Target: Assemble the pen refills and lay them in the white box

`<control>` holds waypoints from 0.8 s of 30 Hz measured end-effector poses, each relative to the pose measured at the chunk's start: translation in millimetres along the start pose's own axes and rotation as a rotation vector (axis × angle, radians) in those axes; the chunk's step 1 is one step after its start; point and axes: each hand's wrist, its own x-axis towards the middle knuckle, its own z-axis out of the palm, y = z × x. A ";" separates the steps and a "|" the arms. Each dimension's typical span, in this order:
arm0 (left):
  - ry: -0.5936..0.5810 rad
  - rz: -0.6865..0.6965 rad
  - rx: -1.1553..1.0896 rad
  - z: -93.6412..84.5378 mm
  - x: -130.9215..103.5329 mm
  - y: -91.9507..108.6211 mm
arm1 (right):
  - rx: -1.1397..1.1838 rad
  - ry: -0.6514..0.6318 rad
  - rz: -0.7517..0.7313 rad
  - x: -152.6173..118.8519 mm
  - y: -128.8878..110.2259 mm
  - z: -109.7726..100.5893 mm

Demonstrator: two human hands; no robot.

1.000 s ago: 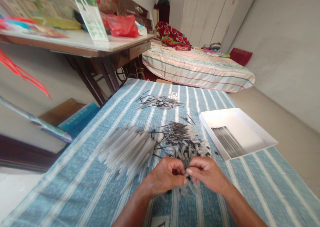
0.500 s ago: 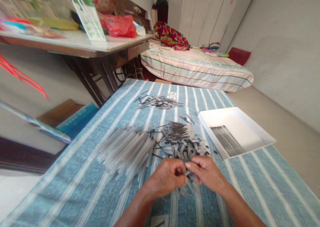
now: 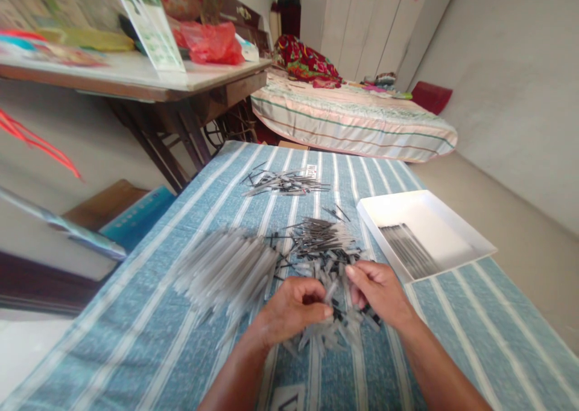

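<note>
Head view shows left hand (image 3: 293,311) and right hand (image 3: 380,293) over caps (image 3: 347,326) (I cannot tell either grip's state).

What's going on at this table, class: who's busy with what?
A person has both hands at a heap of small clear and black pieces, left hand and right hand slightly apart; whether either grips a piece is unclear. Beyond the heap lie thin dark rods, with long translucent tubes to the left. To the right, an open white box holds a row of slim dark-grey sticks.
</note>
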 end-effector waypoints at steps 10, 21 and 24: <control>0.321 0.100 -0.332 -6.3 4.3 -2.2 | -0.576 0.004 -0.120 8.7 20.7 1.7; 0.493 0.137 -0.508 -9.3 7.4 -2.1 | -1.156 -0.268 -0.106 19.6 5.1 10.2; 0.514 0.126 -0.543 -8.7 6.9 0.3 | -1.145 -0.276 -0.101 22.6 5.7 9.6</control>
